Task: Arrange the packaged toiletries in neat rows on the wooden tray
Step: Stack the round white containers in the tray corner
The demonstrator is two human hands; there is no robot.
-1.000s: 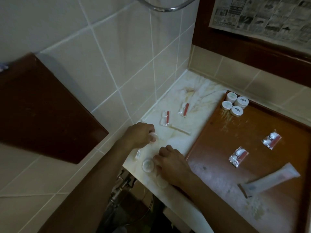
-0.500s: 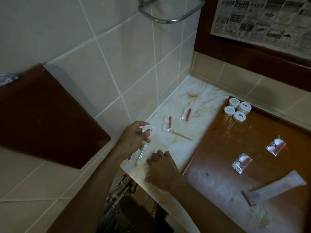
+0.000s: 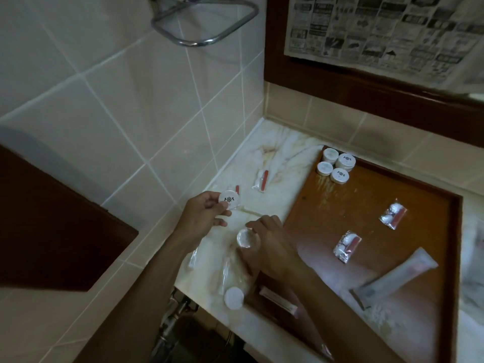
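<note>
My left hand point(image 3: 203, 214) holds a round white packaged soap with a dark logo point(image 3: 229, 200) above the marble counter. My right hand point(image 3: 272, 243) grips a second round soap in clear wrap point(image 3: 245, 238) just left of the wooden tray point(image 3: 324, 213). Several round white soaps point(image 3: 336, 166) sit clustered in the tray's far left corner. Two small clear packets with red and white contents point(image 3: 392, 214) point(image 3: 347, 246) and a long white tube point(image 3: 398, 275) lie on the tray. A white round soap point(image 3: 233, 298) lies at the counter's front edge.
A clear packet with a red stick point(image 3: 262, 180) lies on the marble counter point(image 3: 282, 153). A long sachet point(image 3: 279, 301) rests at the tray's near corner. A metal rail point(image 3: 204, 24) hangs on the tiled wall, with newspaper point(image 3: 379, 30) above. Pipes point(image 3: 172, 318) show below the counter.
My left hand has lifted the logo soap and carried it right over the counter. My right hand has picked a clear-wrapped soap up off the counter.
</note>
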